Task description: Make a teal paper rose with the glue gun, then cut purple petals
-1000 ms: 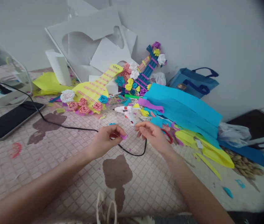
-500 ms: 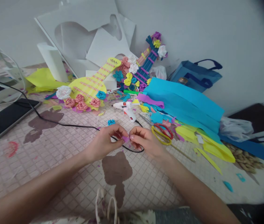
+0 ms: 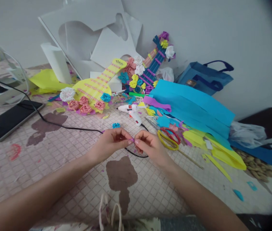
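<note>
Over the middle of the table, my left hand [image 3: 115, 141] and my right hand [image 3: 149, 145] meet fingertip to fingertip. Both pinch a small purple piece of crepe paper [image 3: 132, 140], mostly covered by the fingers. Just beyond them a small blue paper flower [image 3: 116, 125] lies on the cloth. A white glue gun [image 3: 132, 112] rests behind my hands, its black cord [image 3: 136, 155] passing beneath them. To the right of my right hand lie scissors with yellow and red handles [image 3: 168, 140] and a thin stick [image 3: 190, 159].
A yellow paper guitar [image 3: 94, 88] with flowers and a dark blue one [image 3: 153, 67] stand at the back. Blue crepe paper [image 3: 193, 106] and yellow paper [image 3: 224, 154] spread right. A phone [image 3: 9, 120] lies left, near a paper roll [image 3: 56, 64]. A blue bag [image 3: 198, 77] sits behind.
My fingertips have drawn closer around the purple paper, and less of it shows now. The whole view has shifted slightly.
</note>
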Demonstrator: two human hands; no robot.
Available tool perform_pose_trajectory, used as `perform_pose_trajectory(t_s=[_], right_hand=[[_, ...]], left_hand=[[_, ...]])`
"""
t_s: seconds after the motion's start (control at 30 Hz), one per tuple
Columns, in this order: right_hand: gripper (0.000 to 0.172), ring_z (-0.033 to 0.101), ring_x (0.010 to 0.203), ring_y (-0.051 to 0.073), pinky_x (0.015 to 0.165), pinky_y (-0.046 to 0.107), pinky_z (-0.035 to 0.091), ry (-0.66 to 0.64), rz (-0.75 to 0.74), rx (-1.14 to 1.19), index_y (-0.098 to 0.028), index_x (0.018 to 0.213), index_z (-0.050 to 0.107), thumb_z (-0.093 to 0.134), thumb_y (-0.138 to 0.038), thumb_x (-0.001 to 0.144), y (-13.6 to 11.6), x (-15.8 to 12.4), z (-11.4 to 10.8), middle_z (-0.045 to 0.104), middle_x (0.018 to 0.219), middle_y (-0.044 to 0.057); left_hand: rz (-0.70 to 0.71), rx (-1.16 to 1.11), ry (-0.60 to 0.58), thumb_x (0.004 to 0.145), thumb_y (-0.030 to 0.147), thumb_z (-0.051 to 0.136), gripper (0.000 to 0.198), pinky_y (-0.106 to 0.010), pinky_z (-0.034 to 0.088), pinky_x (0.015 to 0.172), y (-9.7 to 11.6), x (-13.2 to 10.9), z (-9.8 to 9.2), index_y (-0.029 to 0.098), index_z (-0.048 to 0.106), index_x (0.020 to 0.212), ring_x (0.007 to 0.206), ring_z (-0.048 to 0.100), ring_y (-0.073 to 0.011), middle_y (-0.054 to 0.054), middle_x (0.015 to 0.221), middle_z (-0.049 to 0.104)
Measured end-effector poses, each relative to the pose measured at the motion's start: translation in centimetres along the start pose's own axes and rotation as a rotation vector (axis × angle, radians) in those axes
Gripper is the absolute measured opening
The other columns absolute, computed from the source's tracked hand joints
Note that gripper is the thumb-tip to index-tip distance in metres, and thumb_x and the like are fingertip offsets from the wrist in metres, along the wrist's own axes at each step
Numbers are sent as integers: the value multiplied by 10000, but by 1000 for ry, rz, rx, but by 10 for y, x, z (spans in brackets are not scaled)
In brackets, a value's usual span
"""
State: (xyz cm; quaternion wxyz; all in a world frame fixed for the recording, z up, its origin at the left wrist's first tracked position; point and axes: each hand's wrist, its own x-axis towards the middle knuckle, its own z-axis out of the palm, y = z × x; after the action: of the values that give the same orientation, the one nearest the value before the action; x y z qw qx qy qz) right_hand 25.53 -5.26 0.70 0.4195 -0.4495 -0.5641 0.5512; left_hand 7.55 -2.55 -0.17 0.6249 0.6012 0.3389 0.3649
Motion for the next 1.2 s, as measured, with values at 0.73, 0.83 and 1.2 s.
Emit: perform_pose_trajectory(t_s=[0.73,0.83,1.2], right_hand=[[159,447,515,75,480,221,371,18,5,-67,-188,705,523,601,-303,781,-2,-2,4,473,598,-52],[162,447,518,76,482,221,371,13,8,-70,-188,705,524,601,-306,784,-2,-2,4,473,592,-52],[196,471,525,81,500,227,389,-12,0,-57,-187,719,530,571,-346,827,1,-2,3,500,599,-45]], left_hand=[[-38,-135,55,745,274,719,170,-234,437,679,-2,-1,3,136,627,781,707,574,-104,5,746,631],[-39,-122,67,745,277,720,177,-233,430,679,-3,-1,3,134,625,787,709,565,-100,2,751,627],[-35,-177,78,742,245,721,208,-226,442,679,-1,-1,4,132,582,848,712,562,-91,15,759,591]])
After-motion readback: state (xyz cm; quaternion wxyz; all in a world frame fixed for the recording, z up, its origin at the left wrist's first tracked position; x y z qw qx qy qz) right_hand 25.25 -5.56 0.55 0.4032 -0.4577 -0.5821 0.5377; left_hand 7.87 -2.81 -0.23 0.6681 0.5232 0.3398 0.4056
